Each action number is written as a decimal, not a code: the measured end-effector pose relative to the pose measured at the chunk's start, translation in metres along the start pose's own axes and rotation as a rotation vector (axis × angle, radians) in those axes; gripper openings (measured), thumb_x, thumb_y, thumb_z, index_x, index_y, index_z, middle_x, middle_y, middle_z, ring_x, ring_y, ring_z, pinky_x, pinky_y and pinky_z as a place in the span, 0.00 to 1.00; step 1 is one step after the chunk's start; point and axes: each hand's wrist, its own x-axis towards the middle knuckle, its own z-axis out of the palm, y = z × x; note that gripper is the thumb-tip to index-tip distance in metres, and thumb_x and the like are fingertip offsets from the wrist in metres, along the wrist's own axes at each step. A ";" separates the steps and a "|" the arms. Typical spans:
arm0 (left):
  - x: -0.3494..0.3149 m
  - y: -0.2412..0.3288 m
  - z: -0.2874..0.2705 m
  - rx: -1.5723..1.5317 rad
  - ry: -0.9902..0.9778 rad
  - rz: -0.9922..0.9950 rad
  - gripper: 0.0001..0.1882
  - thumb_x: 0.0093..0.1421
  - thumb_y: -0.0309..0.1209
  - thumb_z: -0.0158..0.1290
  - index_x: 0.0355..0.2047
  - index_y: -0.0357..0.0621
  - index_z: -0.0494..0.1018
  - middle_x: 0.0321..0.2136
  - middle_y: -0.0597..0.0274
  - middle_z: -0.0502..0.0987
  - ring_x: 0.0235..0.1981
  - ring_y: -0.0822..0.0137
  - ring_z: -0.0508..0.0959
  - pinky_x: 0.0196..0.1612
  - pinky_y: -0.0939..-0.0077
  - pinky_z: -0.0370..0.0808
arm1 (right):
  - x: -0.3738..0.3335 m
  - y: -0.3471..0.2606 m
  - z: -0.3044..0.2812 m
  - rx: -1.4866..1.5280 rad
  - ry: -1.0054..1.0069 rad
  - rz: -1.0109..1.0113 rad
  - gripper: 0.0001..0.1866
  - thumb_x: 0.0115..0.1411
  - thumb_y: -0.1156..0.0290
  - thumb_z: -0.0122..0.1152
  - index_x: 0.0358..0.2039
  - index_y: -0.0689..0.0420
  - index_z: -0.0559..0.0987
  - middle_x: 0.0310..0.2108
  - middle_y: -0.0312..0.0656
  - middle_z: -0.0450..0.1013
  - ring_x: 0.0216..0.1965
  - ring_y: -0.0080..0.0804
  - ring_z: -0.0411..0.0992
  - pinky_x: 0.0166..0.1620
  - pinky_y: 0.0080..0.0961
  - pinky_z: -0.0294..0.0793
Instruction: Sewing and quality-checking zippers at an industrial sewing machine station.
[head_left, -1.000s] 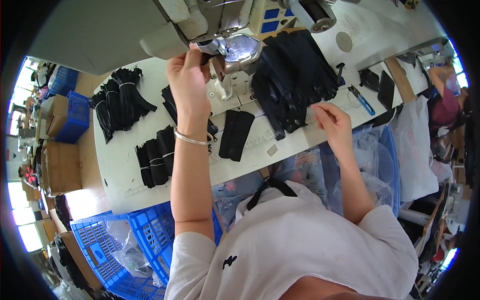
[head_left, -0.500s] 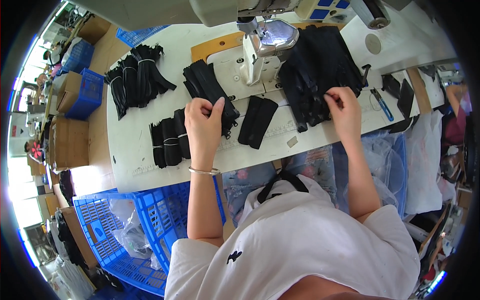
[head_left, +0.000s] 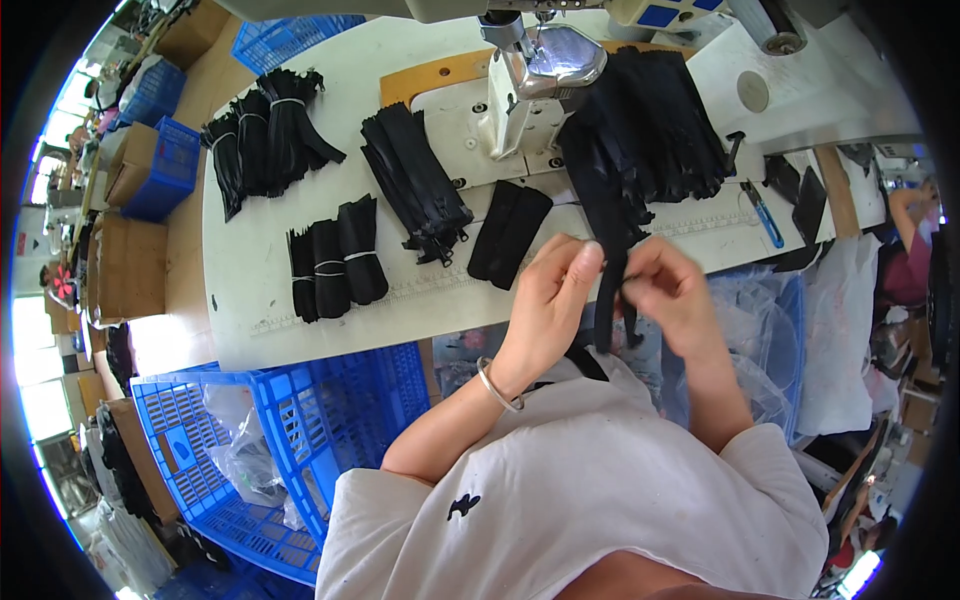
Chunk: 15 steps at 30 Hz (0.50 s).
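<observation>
Left hand point(head_left: 555, 290) half-closed at black strip point(head_left: 607, 312), hold unclear; right hand point(head_left: 668, 292), fingers curled, pinches strip, probably separating it from pile point(head_left: 655, 130). Bundles point(head_left: 331, 285) banded, presumably for tidiness.

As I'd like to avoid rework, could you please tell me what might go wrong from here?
The strip between the left hand and right hand reaches up to the pile, so pulling it might drag others along. The stack beside the tied bundles shows no tie, so a bump could scatter it.
</observation>
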 end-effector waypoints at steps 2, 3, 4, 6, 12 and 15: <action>-0.004 -0.007 -0.001 0.055 -0.012 -0.005 0.14 0.63 0.34 0.51 0.26 0.33 0.71 0.22 0.63 0.67 0.20 0.76 0.63 0.22 0.79 0.61 | -0.008 0.010 0.008 0.098 -0.069 0.094 0.06 0.55 0.80 0.58 0.34 0.59 0.72 0.30 0.36 0.73 0.29 0.16 0.72 0.33 0.14 0.71; -0.006 -0.010 -0.001 0.154 -0.031 -0.060 0.16 0.62 0.34 0.53 0.22 0.33 0.69 0.20 0.63 0.66 0.19 0.77 0.62 0.21 0.79 0.60 | -0.010 0.013 0.011 0.144 -0.094 0.103 0.07 0.55 0.81 0.59 0.35 0.60 0.73 0.30 0.36 0.73 0.30 0.17 0.72 0.33 0.14 0.71; -0.007 -0.013 0.000 0.086 0.010 -0.087 0.18 0.59 0.33 0.56 0.18 0.33 0.67 0.15 0.68 0.63 0.18 0.79 0.60 0.19 0.79 0.57 | -0.013 0.015 0.015 0.191 -0.118 0.111 0.08 0.54 0.81 0.60 0.35 0.61 0.74 0.31 0.36 0.74 0.30 0.17 0.73 0.33 0.13 0.71; -0.009 -0.017 0.000 -0.029 0.040 -0.152 0.18 0.59 0.33 0.56 0.17 0.34 0.67 0.15 0.70 0.62 0.19 0.80 0.60 0.19 0.80 0.56 | -0.017 0.017 0.020 0.022 -0.058 0.077 0.09 0.54 0.82 0.60 0.36 0.61 0.75 0.31 0.36 0.74 0.30 0.18 0.73 0.33 0.14 0.72; -0.011 -0.018 -0.001 -0.140 0.066 -0.125 0.14 0.60 0.32 0.56 0.20 0.38 0.74 0.18 0.75 0.68 0.19 0.86 0.62 0.19 0.88 0.54 | -0.019 0.017 0.029 -0.446 0.038 -0.223 0.11 0.50 0.83 0.63 0.35 0.61 0.79 0.31 0.41 0.74 0.28 0.27 0.74 0.33 0.19 0.73; -0.014 -0.017 -0.002 -0.078 0.060 -0.214 0.14 0.59 0.33 0.56 0.19 0.39 0.75 0.18 0.75 0.65 0.18 0.85 0.62 0.19 0.87 0.54 | -0.018 0.017 0.031 -0.624 0.017 -0.359 0.12 0.47 0.82 0.66 0.34 0.61 0.79 0.31 0.43 0.74 0.28 0.31 0.74 0.31 0.22 0.72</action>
